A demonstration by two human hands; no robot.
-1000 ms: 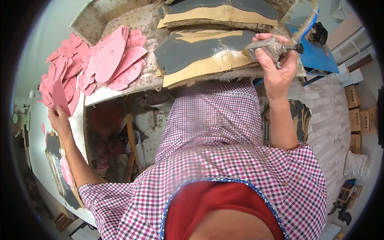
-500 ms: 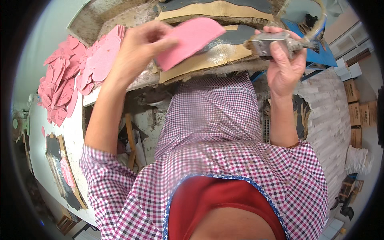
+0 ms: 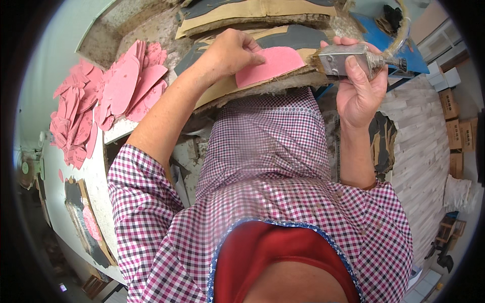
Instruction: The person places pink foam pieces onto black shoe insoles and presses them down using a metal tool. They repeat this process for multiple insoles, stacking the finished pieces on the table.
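Note:
My left hand (image 3: 230,55) pinches the upper left edge of a pink half-round insole-like piece (image 3: 275,64). This piece lies over a tan-and-dark-grey sheet (image 3: 298,40) on the worn bench. My right hand (image 3: 361,88) is closed around a brush (image 3: 346,60) with a boxy metal body, its thumb on the near side. The brown bristles point left and sit just beside the pink piece's right end; whether they touch cannot be made out. A screw-like metal fitting sticks out at the brush's right end, near a curved yellowish hose (image 3: 402,38).
Pink cut pieces (image 3: 121,86) lie heaped on the white table to the left. Another tan-and-grey sheet stack (image 3: 262,12) rests farther back. A grey-and-tan strip with a pink patch (image 3: 88,222) lies at lower left. Right are a blue table (image 3: 417,58) and cardboard boxes (image 3: 447,103).
My left hand has moved right and lowered the pink piece from the air onto the sheet. The brush in my right hand has stayed nearly in place beside it.

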